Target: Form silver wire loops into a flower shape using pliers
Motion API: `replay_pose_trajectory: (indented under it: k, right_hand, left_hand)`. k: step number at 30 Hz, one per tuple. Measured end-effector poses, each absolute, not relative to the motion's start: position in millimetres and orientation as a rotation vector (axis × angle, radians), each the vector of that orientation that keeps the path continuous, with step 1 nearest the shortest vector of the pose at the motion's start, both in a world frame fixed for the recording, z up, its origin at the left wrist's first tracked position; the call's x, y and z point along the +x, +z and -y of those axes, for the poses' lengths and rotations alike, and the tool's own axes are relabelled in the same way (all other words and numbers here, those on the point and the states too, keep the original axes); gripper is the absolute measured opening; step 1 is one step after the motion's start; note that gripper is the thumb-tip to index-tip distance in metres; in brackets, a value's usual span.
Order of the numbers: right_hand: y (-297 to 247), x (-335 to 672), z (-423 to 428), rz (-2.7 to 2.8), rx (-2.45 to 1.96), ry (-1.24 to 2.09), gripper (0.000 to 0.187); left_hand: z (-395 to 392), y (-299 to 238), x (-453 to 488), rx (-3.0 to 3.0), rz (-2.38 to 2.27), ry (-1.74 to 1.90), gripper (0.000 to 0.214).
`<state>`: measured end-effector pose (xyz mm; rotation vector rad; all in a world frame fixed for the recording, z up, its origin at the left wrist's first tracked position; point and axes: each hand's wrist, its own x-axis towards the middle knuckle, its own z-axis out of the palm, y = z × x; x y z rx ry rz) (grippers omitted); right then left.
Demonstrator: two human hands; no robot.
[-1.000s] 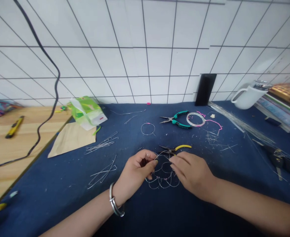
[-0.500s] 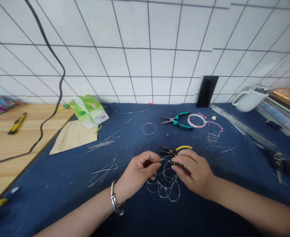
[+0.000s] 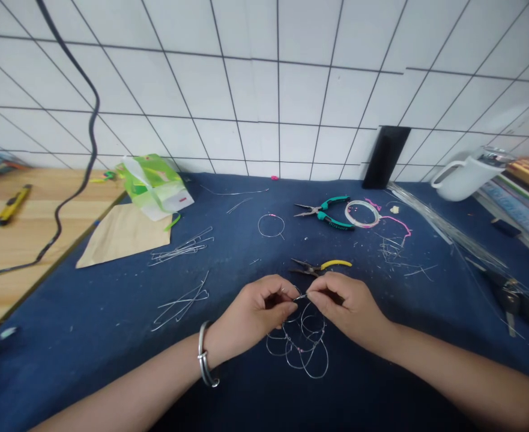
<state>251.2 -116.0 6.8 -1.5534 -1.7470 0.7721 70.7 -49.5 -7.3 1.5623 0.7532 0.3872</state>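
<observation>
Between my two hands hangs a chain of thin silvery wire rings (image 3: 314, 359), linked together, with small pinkish beads on some of them. My left hand (image 3: 264, 306) pinches the wire at the top of the chain between thumb and forefinger. From the other side my right hand (image 3: 346, 303) grips the wire close to the left fingertips, thumb against forefinger. Just beyond the hands lie yellow-handled pliers (image 3: 311, 267), partly hidden behind my right hand. A single wire ring (image 3: 271, 225) with a pink bead rests on the blue cloth farther back.
Green-handled pliers (image 3: 325, 212) lie beside a white ring-shaped dish (image 3: 362, 213) of beads. Bent wires (image 3: 183, 303) are at left, near a green packet (image 3: 154, 183). A white mug (image 3: 465, 177), straight wires (image 3: 444, 219) and keys (image 3: 510, 309) stand or lie at right.
My right hand has moved left, and its fingers have closed on the wire near my left fingertips. The view has shifted slightly.
</observation>
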Motion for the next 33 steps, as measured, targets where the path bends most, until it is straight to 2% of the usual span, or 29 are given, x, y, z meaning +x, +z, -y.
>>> replay_pose_trajectory:
  k: [7, 25, 33]
  right_hand:
    - [6, 253, 115, 1.687, -1.591, 0.832, 0.012]
    - [-5, 255, 117, 1.838, -1.446, 0.727, 0.015]
    - [-3, 255, 117, 1.778, -1.509, 0.699, 0.013]
  left_hand:
    - [47, -8, 70, 1.443, -0.742, 0.374, 0.012]
    - [47, -7, 69, 1.495, -0.765, 0.423, 0.002]
    - [41, -9, 67, 1.422, -0.645, 0.406, 0.016]
